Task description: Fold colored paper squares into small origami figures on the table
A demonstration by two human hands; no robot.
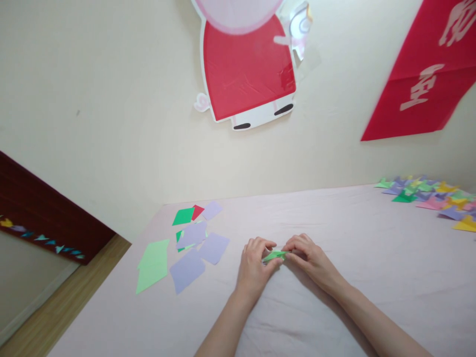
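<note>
With left hand (254, 260) and right hand (312, 258), pinching light-green paper (274, 255) between fingertips, at five o'clock from view centre. Apparently for folding: better to keep left hold light but steady, match edges carefully, then press crease slowly with right hand.

Green paper (274, 255) partly hidden by left hand (255, 260), red banner (427, 55) cut off

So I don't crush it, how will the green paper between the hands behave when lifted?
The green paper should be light, being small and thin. It looks folded, so probably stiffer than the flat purple sheets, though its edges may crease.
</note>
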